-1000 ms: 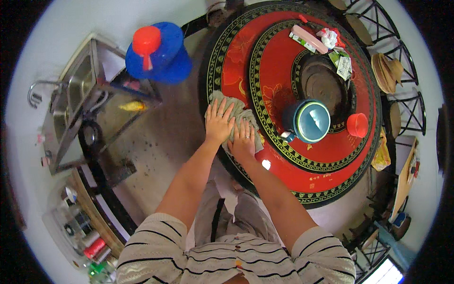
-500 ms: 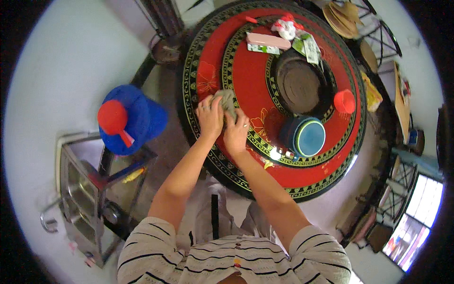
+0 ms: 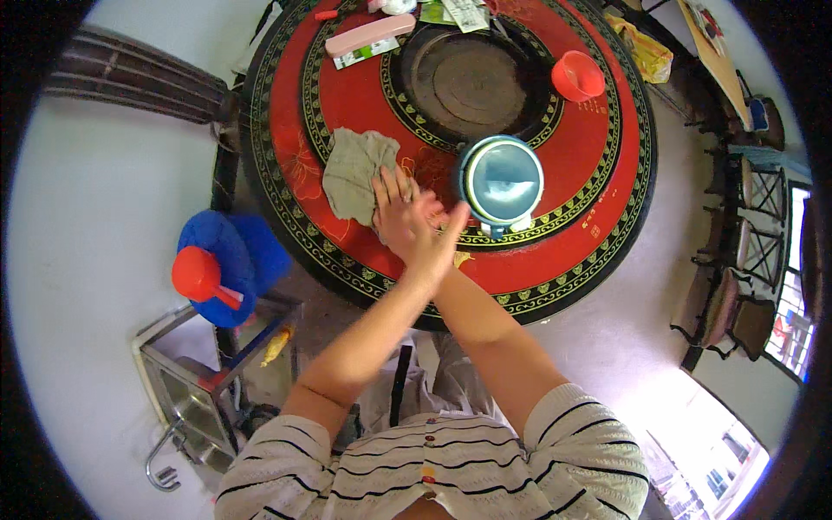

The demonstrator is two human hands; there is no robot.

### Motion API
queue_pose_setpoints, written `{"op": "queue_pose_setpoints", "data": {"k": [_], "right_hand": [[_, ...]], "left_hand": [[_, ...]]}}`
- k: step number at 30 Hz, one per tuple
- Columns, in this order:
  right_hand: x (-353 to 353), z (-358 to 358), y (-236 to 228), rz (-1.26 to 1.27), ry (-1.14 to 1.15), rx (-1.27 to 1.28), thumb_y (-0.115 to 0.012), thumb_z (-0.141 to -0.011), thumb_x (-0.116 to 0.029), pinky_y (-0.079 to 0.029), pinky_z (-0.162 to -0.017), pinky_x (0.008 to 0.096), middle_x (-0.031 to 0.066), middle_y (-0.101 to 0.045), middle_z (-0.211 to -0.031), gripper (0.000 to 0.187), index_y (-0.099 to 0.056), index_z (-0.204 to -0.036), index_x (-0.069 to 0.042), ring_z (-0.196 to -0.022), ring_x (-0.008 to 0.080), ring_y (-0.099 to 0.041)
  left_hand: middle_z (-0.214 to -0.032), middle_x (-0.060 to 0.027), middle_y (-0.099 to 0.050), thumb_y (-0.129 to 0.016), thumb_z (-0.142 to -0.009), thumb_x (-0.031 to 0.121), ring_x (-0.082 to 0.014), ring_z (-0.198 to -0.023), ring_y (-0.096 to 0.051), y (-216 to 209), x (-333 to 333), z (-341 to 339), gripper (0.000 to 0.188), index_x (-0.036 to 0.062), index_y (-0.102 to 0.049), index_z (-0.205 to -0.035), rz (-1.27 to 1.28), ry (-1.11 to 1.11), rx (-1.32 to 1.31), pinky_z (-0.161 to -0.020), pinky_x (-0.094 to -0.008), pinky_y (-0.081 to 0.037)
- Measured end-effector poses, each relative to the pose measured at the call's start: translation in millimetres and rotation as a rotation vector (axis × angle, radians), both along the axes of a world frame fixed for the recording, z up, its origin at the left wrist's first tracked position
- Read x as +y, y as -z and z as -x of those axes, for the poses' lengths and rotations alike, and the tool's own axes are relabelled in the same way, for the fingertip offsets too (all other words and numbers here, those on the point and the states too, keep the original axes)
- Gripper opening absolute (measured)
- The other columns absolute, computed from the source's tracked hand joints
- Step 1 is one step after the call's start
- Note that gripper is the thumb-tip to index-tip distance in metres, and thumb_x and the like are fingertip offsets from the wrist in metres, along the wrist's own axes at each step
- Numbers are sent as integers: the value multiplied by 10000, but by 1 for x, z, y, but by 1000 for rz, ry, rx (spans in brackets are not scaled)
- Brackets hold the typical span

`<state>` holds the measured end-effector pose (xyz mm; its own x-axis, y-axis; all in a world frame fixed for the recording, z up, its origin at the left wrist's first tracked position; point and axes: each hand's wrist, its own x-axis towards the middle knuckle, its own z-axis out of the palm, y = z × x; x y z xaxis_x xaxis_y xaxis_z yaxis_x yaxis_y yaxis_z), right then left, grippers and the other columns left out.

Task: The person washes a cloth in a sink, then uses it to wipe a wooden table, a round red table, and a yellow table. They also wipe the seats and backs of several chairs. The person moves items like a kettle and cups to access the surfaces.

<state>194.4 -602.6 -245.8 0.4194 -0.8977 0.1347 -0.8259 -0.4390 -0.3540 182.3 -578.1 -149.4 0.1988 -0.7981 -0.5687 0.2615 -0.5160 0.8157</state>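
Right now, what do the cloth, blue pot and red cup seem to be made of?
Cloth: matte fabric, perhaps cotton; it lies limp and wrinkled.
Blue pot: hard and glossy, showing a pale sheen; enamel or plastic, I can't tell.
Red cup: probably smooth plastic, from its even, bright colour.

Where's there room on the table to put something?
Bare red tabletop shows between the grey cloth and the pink case, and between the blue mug and the red cup. It's crowded around the papers at the far edge, and between cloth and mug, where the hands overlap.
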Motion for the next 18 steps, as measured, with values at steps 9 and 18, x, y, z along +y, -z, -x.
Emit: {"op": "queue_pose_setpoints", "data": {"k": [9,18], "right_hand": [[51,76,100,264,-10,850,-528,-880,-198,-266,-1165,500,112,-334,-1545,532,-471,-1392,-62,-1435,325,-292],[33,255,-4,1,93,56,-548,-825,-82,-331,-1105,491,76,-425,-1493,508,-540,-1333,-96,-1377,327,-386]], "left_hand": [[-1387,-156,-363,-714,-899,325,-342,-1280,-414,-34,-36,102,779,170,-185,-1450,-175,-165,185,-783,-514,-613],[-1393,-210,-436,-650,-910,494,-356,-1109,-614,-10,-77,29,823,93,-197,-1468,14,154,-78,-808,-401,-600]]}}
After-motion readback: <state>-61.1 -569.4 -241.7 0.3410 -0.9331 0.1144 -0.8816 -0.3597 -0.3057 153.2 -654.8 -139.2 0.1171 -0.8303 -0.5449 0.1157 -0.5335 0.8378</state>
